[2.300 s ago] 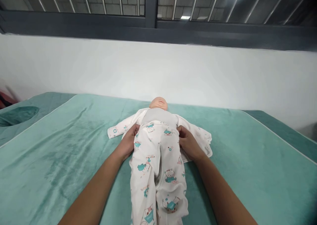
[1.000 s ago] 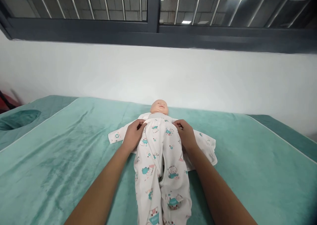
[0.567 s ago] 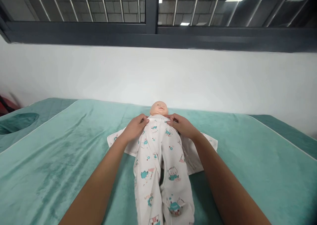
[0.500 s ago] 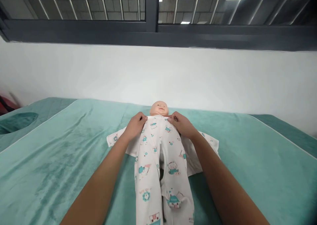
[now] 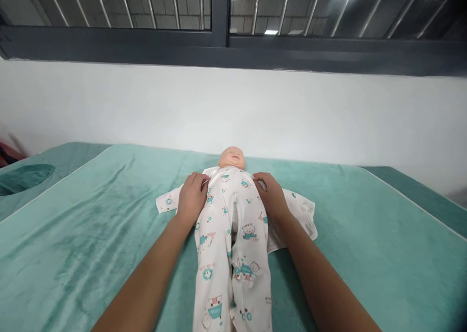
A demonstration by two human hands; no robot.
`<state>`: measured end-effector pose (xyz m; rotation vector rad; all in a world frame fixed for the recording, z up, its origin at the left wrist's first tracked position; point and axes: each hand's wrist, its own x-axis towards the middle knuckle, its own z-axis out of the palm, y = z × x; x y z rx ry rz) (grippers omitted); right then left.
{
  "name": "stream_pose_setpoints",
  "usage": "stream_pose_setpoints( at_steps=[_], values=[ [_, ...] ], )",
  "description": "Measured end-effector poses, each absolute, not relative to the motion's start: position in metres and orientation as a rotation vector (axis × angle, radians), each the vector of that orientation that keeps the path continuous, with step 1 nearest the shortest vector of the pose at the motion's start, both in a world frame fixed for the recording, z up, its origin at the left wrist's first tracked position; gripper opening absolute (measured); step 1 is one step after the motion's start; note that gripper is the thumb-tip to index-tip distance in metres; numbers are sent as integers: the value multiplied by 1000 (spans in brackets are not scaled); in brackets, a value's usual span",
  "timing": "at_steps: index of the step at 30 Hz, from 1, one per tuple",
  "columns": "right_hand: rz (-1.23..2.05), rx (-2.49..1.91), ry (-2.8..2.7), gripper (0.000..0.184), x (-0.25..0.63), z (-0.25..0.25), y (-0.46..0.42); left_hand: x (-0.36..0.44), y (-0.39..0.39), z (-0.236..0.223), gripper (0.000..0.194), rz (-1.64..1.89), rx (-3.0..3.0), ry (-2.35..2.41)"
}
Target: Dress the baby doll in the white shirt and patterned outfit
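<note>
The fingers of the left hand [image 5: 193, 194] and right hand [image 5: 272, 193] curl at ten and two o'clock against the upper sides of the printed trousers [image 5: 250, 247]; whether they pinch the cloth I cannot tell, as the tips are partly hidden. The trousers lie over the doll [image 5: 232, 157], its head at twelve. The fabric looks light, soft and limp, best held by both waist corners. The white top [image 5: 301, 210] spreads beneath, on the green cover [image 5: 365, 254]. Cut off at six are the trouser ends; the doll's legs cannot be made out.
</note>
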<state>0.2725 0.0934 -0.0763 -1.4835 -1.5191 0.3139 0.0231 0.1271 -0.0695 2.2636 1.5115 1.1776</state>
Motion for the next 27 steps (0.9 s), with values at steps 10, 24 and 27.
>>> stream_pose_setpoints(
  at_steps=[10, 24, 27],
  values=[
    [432, -1616, -1751, 19, 294, -78, 80, 10, 102, -64, 23, 753, 1999, 1389],
    [258, -1667, -1738, 10, 286, -83, 82, 5, 96, -52, 15, 645, 1418, 1134],
    [110, -1697, -1757, 13, 283, -90, 83, 4, 95, -52, 21, 644, 1332, 1079]
  ],
)
